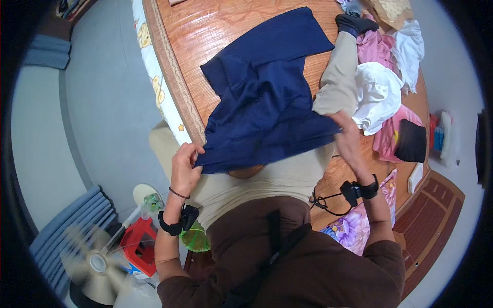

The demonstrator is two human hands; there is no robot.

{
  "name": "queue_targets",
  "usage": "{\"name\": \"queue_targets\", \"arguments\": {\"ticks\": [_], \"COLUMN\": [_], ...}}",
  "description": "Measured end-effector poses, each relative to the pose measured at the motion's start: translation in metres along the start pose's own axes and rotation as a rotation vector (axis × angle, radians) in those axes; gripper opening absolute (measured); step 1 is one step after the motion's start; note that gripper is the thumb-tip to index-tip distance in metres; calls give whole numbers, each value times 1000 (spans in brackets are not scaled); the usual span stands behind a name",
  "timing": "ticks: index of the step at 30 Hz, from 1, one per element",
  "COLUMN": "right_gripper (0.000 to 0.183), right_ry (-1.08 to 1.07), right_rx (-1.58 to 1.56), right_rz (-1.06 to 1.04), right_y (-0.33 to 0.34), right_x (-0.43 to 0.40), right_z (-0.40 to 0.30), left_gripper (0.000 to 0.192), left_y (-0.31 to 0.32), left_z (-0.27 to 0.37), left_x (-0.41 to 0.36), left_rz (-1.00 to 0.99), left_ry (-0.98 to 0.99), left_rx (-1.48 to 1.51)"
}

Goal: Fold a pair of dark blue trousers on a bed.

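A dark navy garment [265,96] lies spread over the mat-covered bed [188,34], its near edge across my lap. What kind of garment it is I cannot tell for sure; a wide panel extends at its far end. At the near left corner my left hand [186,165] pinches the cloth between thumb and fingers. My right hand [346,134], slightly blurred, has hold of the near right corner beside my outstretched leg. The hem between the two hands slopes up to the right.
White clothing [377,92], pink clothing [375,48] and a folded black cloth [411,141] lie on the bed to the right. A floral cloth [352,227] is near my right forearm. At lower left are a running fan [97,263] and a red plastic stool [134,242].
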State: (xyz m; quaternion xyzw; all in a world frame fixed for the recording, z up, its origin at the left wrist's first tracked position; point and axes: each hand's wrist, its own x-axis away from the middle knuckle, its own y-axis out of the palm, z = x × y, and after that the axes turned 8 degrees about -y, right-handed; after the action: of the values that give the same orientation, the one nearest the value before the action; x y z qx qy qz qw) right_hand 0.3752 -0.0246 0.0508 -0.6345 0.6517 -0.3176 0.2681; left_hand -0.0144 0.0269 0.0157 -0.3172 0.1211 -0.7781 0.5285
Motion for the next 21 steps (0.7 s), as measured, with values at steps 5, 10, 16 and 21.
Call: {"name": "queue_targets", "arguments": {"ticks": [5, 10, 16, 21], "right_gripper": [34, 30, 29, 31], "right_ry": [-48, 44, 175, 212], "right_rx": [-224, -369, -144, -96], "right_rz": [344, 632, 403, 361], "right_y": [-37, -27, 33, 34], "right_x": [3, 50, 104, 108], "right_z": [-31, 20, 107, 110], "left_gripper": [39, 45, 35, 27], "left_y": [0, 18, 75, 76], "left_z": [46, 63, 25, 21], "left_x": [7, 28, 28, 25], "left_rz": [-122, -247, -604, -648], "left_ry": [32, 354, 443, 527], "left_rx": [39, -72, -256, -316]}}
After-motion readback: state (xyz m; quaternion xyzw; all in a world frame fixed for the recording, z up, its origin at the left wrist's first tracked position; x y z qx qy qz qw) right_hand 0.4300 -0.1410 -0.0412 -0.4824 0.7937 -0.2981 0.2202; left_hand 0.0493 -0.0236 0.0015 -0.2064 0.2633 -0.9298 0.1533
